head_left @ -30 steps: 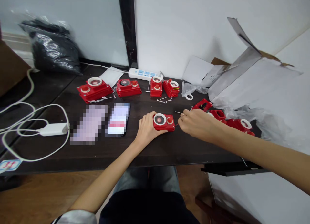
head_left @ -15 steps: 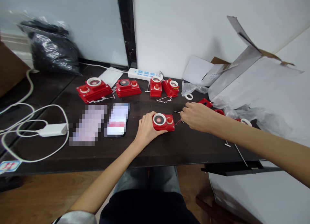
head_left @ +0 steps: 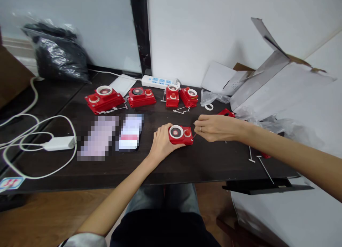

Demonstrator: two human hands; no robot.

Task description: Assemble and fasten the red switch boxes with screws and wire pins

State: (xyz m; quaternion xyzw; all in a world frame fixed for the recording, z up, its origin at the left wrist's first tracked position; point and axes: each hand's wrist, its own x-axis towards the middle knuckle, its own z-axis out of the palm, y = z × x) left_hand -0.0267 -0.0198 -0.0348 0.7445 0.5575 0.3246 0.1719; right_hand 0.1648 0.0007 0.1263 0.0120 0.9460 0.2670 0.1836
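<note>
Steadying a red push-button box [head_left: 181, 135] on a dark table [head_left: 203, 161], the left hand [head_left: 162, 143] grips it while the right hand [head_left: 217, 128] hovers just beside it, fingers pinched, any hold unclear.

- a dark brown wooden table [head_left: 211, 161] across the lower middle of the frame
- four red rectangular plastic push-button boxes [head_left: 104, 100] in a row at upper centre
- a fifth red plastic push-button box [head_left: 180, 135] at centre
- a white power strip [head_left: 157, 82] along the back edge
- a white charger [head_left: 59, 143] with looped white cable at left
- two pixelated flat rectangles [head_left: 98, 138] left of centre
- thin white T-shaped pins [head_left: 251, 155] at lower right
</note>
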